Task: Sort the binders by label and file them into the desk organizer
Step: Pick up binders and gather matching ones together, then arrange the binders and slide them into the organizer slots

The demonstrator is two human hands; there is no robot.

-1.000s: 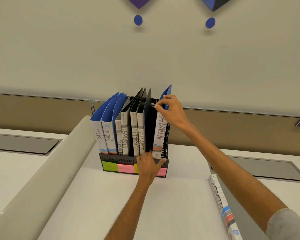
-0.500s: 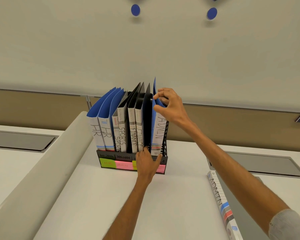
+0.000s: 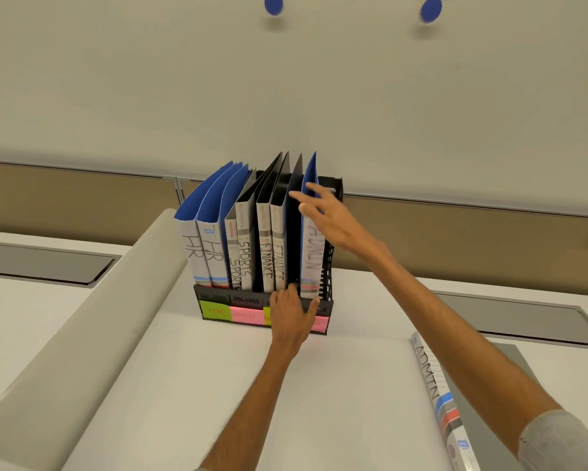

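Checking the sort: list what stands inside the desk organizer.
Two HR binders, two SPORTS binders, two FINANCE binders, one ADMIN binder. The left hand partly covers the right-side labels.

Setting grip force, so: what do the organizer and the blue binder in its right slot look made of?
The organizer looks like matte black moulded plastic, given its slotted vents. The blue binder is likely thin plastic or coated card, smooth, its cover edge sheet-thin; the white spine looks like paper.
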